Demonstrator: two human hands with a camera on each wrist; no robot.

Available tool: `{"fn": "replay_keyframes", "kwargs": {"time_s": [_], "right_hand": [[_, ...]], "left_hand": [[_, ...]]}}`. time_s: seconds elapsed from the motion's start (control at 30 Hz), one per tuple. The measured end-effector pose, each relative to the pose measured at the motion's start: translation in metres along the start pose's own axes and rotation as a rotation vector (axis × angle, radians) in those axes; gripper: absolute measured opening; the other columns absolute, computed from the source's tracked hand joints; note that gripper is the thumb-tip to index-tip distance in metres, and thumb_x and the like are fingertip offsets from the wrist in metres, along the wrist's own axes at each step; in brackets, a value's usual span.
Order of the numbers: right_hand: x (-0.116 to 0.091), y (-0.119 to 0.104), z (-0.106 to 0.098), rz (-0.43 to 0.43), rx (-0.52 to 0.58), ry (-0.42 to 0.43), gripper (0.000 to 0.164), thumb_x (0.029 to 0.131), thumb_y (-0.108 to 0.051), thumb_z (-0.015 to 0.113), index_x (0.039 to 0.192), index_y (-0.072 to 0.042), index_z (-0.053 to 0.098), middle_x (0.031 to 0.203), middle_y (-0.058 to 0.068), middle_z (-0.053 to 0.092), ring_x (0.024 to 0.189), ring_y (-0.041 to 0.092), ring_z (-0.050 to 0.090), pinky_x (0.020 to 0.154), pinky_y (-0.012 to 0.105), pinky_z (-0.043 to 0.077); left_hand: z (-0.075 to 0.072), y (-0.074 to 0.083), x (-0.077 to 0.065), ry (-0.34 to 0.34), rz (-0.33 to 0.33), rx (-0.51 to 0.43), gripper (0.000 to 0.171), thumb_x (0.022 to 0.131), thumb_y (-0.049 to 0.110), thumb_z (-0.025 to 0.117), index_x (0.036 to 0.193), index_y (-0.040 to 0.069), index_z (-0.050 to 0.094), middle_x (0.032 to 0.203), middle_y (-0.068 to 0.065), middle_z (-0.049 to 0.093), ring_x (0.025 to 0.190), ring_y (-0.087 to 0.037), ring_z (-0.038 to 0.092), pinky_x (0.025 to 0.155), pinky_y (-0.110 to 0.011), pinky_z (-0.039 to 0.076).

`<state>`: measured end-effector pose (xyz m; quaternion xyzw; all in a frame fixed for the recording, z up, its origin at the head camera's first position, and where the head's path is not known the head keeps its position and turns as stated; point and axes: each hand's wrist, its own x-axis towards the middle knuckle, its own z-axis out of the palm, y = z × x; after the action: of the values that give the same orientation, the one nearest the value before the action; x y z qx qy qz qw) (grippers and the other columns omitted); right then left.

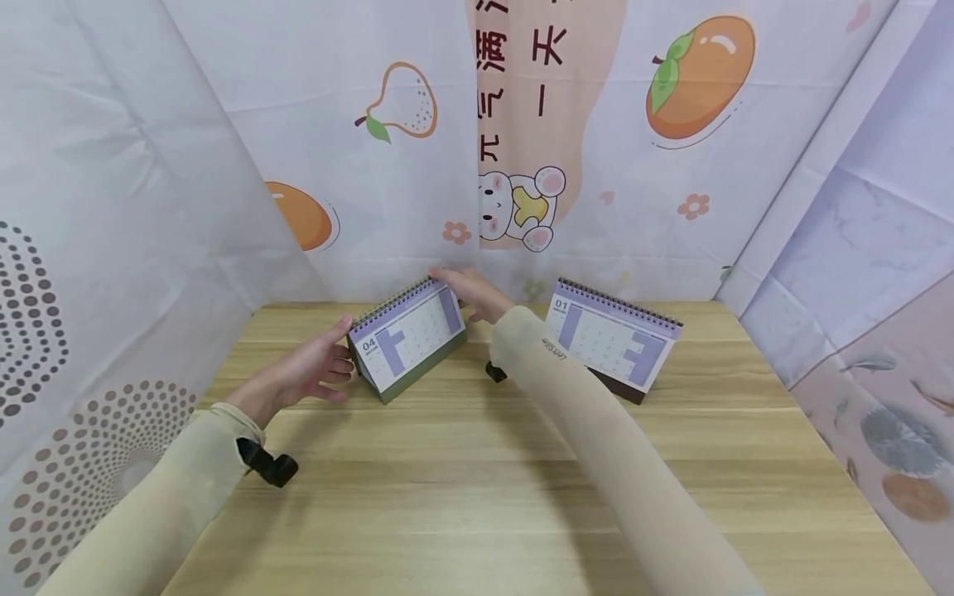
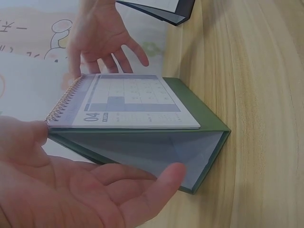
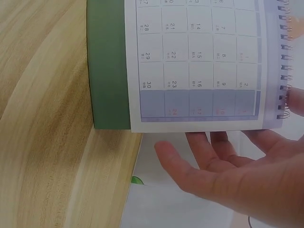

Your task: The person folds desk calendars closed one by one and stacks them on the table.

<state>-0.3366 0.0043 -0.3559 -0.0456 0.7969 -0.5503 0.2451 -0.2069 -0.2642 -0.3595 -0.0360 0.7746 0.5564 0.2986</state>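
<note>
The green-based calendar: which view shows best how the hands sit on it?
Head view: the green-based calendar shows whole, left hand and right hand at its ends. The left wrist view shows its open side; the right wrist view, only date squares.

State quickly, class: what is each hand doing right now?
Left hand: open, fingers straight at the left end of the green calendar.
Right hand: open, fingers straight at its right end.
</note>
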Motion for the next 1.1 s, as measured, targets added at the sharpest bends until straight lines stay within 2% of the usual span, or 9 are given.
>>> {"fn": "replay_keyframes", "kwargs": {"time_s": [0.13,0.3,0.5,0.7,0.93,1.1], "right_hand": [[-0.0003,0.0000,0.0003,0.014,0.001,-0.009,0.061,0.097,-0.064,0.052,0.134,-0.016,0.061,0.143,0.010,0.051,0.133,0.035,0.047,0.109,0.066,0.033],[0.0001,0.0004,0.0005,0.031,0.024,-0.034,0.064,0.098,-0.063,0.051,0.140,-0.015,0.056,0.147,0.011,0.047,0.137,0.037,0.042,0.110,0.066,0.032],[0.0002,0.0017,0.0003,0.024,0.047,-0.048,0.060,0.099,-0.061,0.050,0.137,-0.015,0.058,0.141,0.011,0.050,0.136,0.038,0.042,0.110,0.066,0.032],[-0.0020,0.0013,-0.0002,0.028,0.060,-0.035,0.058,0.099,-0.061,0.052,0.134,-0.016,0.060,0.133,0.010,0.054,0.132,0.036,0.045,0.110,0.065,0.032],[0.0001,0.0015,-0.0014,0.036,0.073,-0.039,0.057,0.098,-0.061,0.053,0.133,-0.017,0.060,0.134,0.010,0.055,0.132,0.035,0.045,0.110,0.064,0.032],[0.0048,0.0018,-0.0020,0.048,0.100,-0.051,0.056,0.098,-0.060,0.055,0.133,-0.017,0.060,0.138,0.009,0.052,0.136,0.036,0.042,0.110,0.065,0.032]], "left_hand": [[0.0014,-0.0008,-0.0003,0.017,-0.001,-0.016,0.107,0.100,0.073,0.018,0.154,-0.017,0.000,0.157,-0.043,0.005,0.145,-0.058,0.013,0.107,-0.062,0.039],[0.0025,-0.0026,-0.0005,0.032,0.016,-0.019,0.106,0.099,0.074,0.020,0.156,-0.013,-0.001,0.158,-0.041,0.004,0.145,-0.057,0.013,0.107,-0.062,0.039],[0.0040,-0.0032,-0.0002,0.051,0.050,-0.018,0.100,0.100,0.072,0.021,0.159,-0.005,-0.004,0.159,-0.041,0.001,0.145,-0.058,0.012,0.108,-0.064,0.037],[0.0047,-0.0042,0.0023,0.074,0.071,-0.014,0.098,0.101,0.072,0.022,0.160,-0.003,-0.004,0.158,-0.041,0.002,0.145,-0.058,0.012,0.107,-0.063,0.038],[0.0043,-0.0042,0.0034,0.087,0.100,-0.027,0.090,0.102,0.070,0.023,0.162,0.010,-0.007,0.159,-0.039,0.005,0.146,-0.056,0.010,0.112,-0.065,0.030],[0.0035,-0.0049,0.0044,0.102,0.115,-0.035,0.087,0.103,0.068,0.023,0.163,0.012,-0.006,0.159,-0.038,0.004,0.147,-0.055,0.010,0.113,-0.065,0.027]]}}
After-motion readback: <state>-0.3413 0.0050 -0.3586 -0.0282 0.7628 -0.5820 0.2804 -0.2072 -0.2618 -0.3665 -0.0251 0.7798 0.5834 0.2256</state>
